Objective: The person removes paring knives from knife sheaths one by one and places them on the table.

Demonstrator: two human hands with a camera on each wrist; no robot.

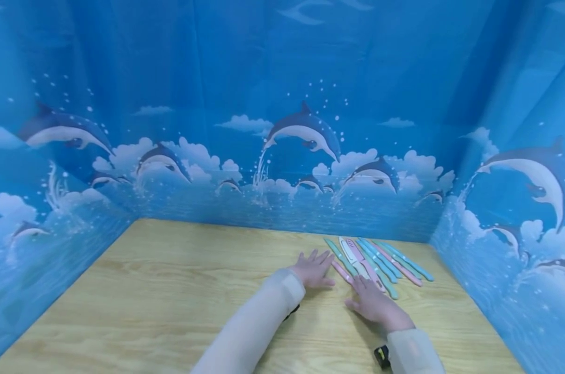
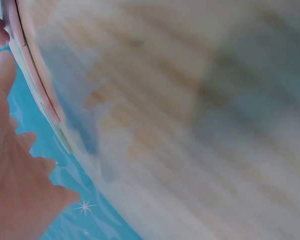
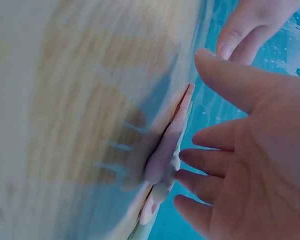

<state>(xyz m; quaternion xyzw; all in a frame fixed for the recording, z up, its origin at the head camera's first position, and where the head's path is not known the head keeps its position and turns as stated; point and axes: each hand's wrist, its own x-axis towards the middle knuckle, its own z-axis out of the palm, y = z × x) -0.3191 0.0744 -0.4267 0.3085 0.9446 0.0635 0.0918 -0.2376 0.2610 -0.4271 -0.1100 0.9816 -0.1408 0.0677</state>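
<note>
Backdrop: blue dolphin-print curtain point(image 1: 305, 135) on three sides, enclosing a light wooden table point(image 1: 170, 301).

Item group: pastel knives point(image 1: 378, 262), pink and teal, lying flat and close together in a slanted fan at the far right of the table, several touching or overlapping; exact count not clear. One pink-handled knife with a white blade point(image 1: 357, 257) near the middle of the fan.

Left hand point(image 1: 313, 269): flat on the wood, fingers straight and spread, gripping nothing, just beside the near-left edge of the fan; fingertips close to the outermost teal piece, contact not certain.

Right hand point(image 1: 375, 304): flat, fingers extended and slightly apart, holding nothing; fingertips at the near ends of the knives, seemingly on a pink handle point(image 3: 165, 150) in the right wrist view. Left wrist view blurred; only a pink-and-pale edge point(image 2: 32, 75) beside the palm.

Handling notes, as judgement: work appears to be at the reaching stage, nothing yet lifted. Best taken by the handle ends, never the blades. Single piece to be slid clear of its neighbours before pinching, since the pieces lie tight and flat. Left hand useful for steadying the rest. Risk: dragging several knives together, or fingers crossing a blade edge.
</note>
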